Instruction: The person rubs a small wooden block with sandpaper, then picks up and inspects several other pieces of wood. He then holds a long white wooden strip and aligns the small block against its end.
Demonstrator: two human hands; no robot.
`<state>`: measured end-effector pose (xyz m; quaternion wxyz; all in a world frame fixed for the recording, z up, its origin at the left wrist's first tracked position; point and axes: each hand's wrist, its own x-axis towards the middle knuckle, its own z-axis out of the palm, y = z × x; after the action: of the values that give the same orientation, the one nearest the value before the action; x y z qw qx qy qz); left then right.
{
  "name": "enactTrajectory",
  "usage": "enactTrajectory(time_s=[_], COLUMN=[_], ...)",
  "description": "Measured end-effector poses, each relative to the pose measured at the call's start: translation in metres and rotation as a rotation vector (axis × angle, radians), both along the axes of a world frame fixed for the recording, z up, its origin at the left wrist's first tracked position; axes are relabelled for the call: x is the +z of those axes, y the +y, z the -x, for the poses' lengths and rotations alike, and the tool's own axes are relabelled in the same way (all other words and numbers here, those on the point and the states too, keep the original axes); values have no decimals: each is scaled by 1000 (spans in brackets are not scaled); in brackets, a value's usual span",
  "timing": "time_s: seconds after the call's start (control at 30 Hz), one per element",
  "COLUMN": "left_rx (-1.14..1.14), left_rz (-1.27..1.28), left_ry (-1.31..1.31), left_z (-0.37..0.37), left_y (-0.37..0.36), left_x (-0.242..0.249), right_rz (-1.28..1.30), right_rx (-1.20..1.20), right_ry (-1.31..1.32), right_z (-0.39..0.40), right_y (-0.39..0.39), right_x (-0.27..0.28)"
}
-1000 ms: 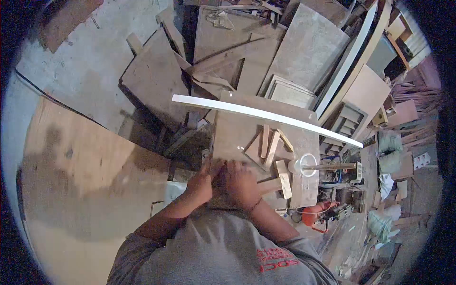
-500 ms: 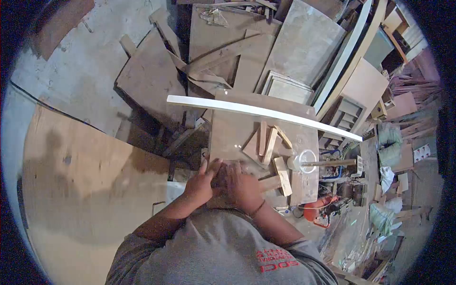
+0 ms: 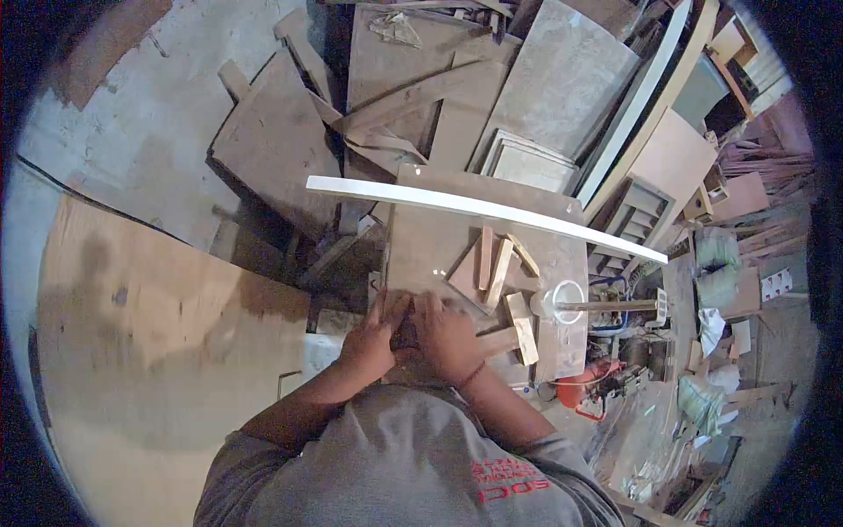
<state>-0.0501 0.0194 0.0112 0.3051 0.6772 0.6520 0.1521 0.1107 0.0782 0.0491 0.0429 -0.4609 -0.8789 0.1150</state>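
Observation:
Close to my body, at the near edge of the work table (image 3: 417,246), my left hand (image 3: 371,341) and my right hand (image 3: 446,341) are side by side. Their fingers are bent and closed around something small and dark between them, which I cannot make out. To the right of my right hand lies a wood block (image 3: 499,341), with a pale wood piece (image 3: 522,328) across its end. Several short wood strips (image 3: 498,270) rest on a thin square board (image 3: 463,279) farther back.
A long white strip (image 3: 487,209) crosses the table's far side. A round white tub (image 3: 566,300) with a wooden handle (image 3: 610,306) sits at the right. Plywood (image 3: 158,351) lies left; an orange compressor (image 3: 575,391) stands right. Boards (image 3: 562,88) lean behind.
The view has shifted very slightly. My hands stay together at the table's near edge, with only small finger movements.

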Motion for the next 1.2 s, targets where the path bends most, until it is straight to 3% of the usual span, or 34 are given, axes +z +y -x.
enactTrajectory(time_s=[0.1,0.17,0.27,0.33,0.47,0.57,0.7,0.77,0.83,0.87,0.97,1.03,1.13,1.2], left_rx=[29,32,33,42,8,14,-83,-92,-33,-30,7,73,119,138], left_rz=[0,-80,-134,-22,-67,-86,-314,-372,-364,-373,-412,-453,-525,-434], left_ry=[-32,-26,-2,-10,-26,-50,-1,50,61,90,145,130,31,-248], left_z=[-2,-1,1,0,-1,-1,5,5,4,3,0,-8,-13,-16], left_y=[1,1,-1,-1,-2,1,6,7,2,3,5,3,2,1], left_x=[6,-2,-15,-14,-12,-2,-50,-51,-27,-30,-35,-8,29,42], right_rz=[183,178,-105,-43,67,-23,382,665,810,886,1036,1079,1083,1027], right_rx=[-130,-159,-44,-36,-84,-184,-195,-162,-202,-222,-227,-201,-198,-171], right_ry=[-1,21,-7,70,52,153,733,1165,1284,1342,1198,1230,1258,1269], right_z=[13,10,-7,-4,5,6,-14,-23,-23,-23,-47,-54,-59,-62], right_y=[18,14,-15,-14,15,33,21,16,10,8,7,5,-1,-5], right_x=[2,5,9,12,2,18,37,8,32,41,41,43,58,60])
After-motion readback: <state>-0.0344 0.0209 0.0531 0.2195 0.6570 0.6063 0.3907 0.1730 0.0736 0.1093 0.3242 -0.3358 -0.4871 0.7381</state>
